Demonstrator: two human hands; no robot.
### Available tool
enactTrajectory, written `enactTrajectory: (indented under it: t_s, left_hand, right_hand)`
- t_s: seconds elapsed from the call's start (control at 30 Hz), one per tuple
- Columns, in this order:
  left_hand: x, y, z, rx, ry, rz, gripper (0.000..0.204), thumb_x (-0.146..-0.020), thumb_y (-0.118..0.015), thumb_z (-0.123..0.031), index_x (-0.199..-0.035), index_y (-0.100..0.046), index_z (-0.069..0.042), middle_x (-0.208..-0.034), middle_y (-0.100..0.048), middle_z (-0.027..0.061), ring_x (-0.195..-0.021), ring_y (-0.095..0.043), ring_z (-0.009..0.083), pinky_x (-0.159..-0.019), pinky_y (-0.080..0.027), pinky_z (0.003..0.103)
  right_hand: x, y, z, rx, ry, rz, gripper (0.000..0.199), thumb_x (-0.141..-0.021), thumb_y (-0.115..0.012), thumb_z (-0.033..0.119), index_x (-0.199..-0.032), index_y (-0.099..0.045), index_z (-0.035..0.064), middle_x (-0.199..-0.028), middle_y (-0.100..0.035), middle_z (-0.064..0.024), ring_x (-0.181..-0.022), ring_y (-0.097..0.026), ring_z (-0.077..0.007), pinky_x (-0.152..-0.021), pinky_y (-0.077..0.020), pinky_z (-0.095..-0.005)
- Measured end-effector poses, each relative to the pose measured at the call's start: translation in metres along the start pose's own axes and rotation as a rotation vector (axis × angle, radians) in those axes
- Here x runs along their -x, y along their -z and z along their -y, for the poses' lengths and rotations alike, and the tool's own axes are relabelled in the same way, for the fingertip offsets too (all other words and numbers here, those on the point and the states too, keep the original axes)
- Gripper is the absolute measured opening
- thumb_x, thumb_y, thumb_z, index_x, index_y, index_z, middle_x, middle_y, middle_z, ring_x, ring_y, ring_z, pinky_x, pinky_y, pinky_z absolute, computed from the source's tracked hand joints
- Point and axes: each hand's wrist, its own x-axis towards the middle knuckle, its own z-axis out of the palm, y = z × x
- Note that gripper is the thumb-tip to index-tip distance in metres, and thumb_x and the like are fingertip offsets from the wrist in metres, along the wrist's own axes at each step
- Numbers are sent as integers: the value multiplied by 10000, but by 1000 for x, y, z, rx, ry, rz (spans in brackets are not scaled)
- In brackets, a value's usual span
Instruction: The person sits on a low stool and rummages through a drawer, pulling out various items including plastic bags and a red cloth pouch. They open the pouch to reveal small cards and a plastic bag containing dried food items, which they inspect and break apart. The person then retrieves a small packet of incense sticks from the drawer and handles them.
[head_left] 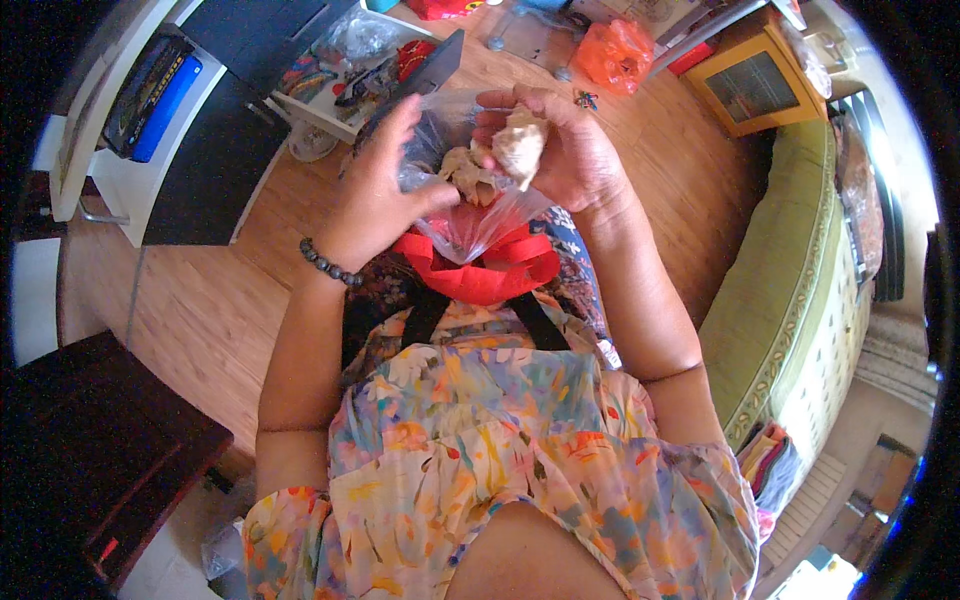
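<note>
- Over the clear bag (pixel 485 228), the right hand (pixel 578 162) cradles a pale shell (pixel 518 152); best keep its pointed end off the thin plastic.
- The left hand (pixel 372 200), spread wide, could steady the bag's side.
- Another shell (pixel 462 173) sits just beside: avoid knocking the two.

Knobbly off-wht shell (pixel 520 150) in R hand (pixel 577 155), tip twd wearer, w/ tan shell (pixel 467 176) just L, by clr plastic bag (pixel 484 226).
</note>
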Motion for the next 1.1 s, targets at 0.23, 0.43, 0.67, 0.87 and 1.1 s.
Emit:
enactTrajectory:
  t_s: [0.23, 0.43, 0.67, 0.87, 1.1]
  left_hand:
    - [-1, 15, 12, -132, 125, -219, 538, -776, -718, -128, -1246, -471, -36, -1016, -613, 124, -886, -600, 186, -759, -485, 317]
    - [5, 11, 34, 367, 370, -153, 296, -822, -668, -79, -1088, -582, 19, -846, -612, -5, -745, -528, 40, -669, -434, 197]
    - [6, 30, -10, 685, 416, -157, 192, -878, -612, -137, -1035, -587, -32, -849, -593, -12, -749, -540, 61, -672, -439, 209]
    - [15, 43, -13, 810, 334, -97, 176, -877, -602, -118, -1028, -568, -37, -816, -551, -23, -673, -480, 59, -629, -399, 203]
    - [21, 47, -28, 857, 304, -145, 211, -856, -610, -35, -1063, -578, -12, -955, -599, 12, -822, -546, 68, -722, -439, 203]
  right_hand:
    - [-9, -18, -19, 1009, 265, -45, 455, -729, -654, 82, -1137, -503, -53, -973, -626, -174, -906, -625, -293, -782, -497, -367]
    - [-31, -34, -52, 1681, 496, -66, 383, -724, -647, 124, -1054, -522, -23, -906, -626, -226, -895, -603, -395, -794, -482, -435]
    - [-24, -25, -58, 1736, 832, -222, 227, -786, -590, 167, -937, -563, 0, -880, -623, -160, -860, -612, -323, -804, -471, -442]
    - [32, -14, -5, 2026, 908, -450, 418, -739, -682, 289, -1035, -565, 19, -1127, -524, -173, -1058, -516, -340, -851, -439, -446]
    - [33, 66, -2, 1267, 361, -428, 180, -779, -647, 160, -813, -631, -16, -593, -597, -87, -547, -582, -238, -514, -471, -345]
